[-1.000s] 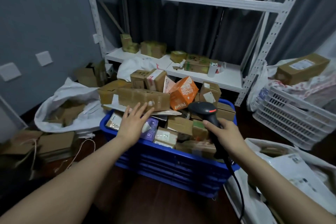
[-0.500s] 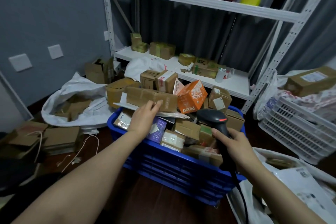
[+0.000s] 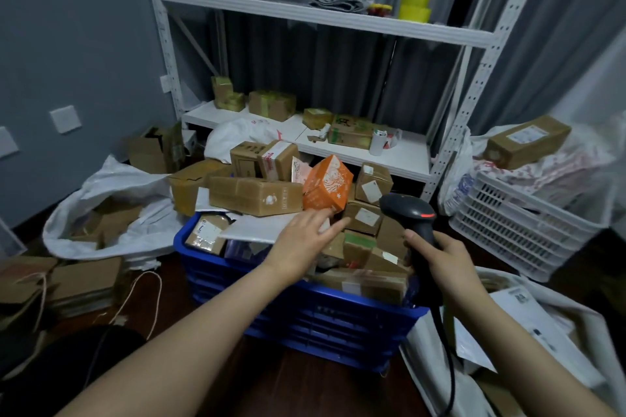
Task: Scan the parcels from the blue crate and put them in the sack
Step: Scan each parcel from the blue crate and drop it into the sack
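The blue crate (image 3: 305,322) stands on the dark floor in the middle, heaped with cardboard parcels. An orange box (image 3: 327,188) lies on top beside a long brown box (image 3: 255,195). My left hand (image 3: 306,240) hovers over the heap with fingers apart, its fingertips just below the orange box, holding nothing. My right hand (image 3: 440,256) grips the handle of a black barcode scanner (image 3: 408,213) at the crate's right end, cable hanging down. An open white sack (image 3: 528,311) with parcels and envelopes lies at the lower right.
A white shelf rack (image 3: 325,15) with boxes stands behind the crate. At the right sits a white slotted crate (image 3: 515,220) with a brown box (image 3: 528,140) above it. Another white sack (image 3: 111,213) with cardboard lies at the left, flattened cartons (image 3: 84,284) beside it.
My left hand has moved rightward across the heap, from the long brown box to just below the orange box. The scanner hand has stayed at the crate's right end.
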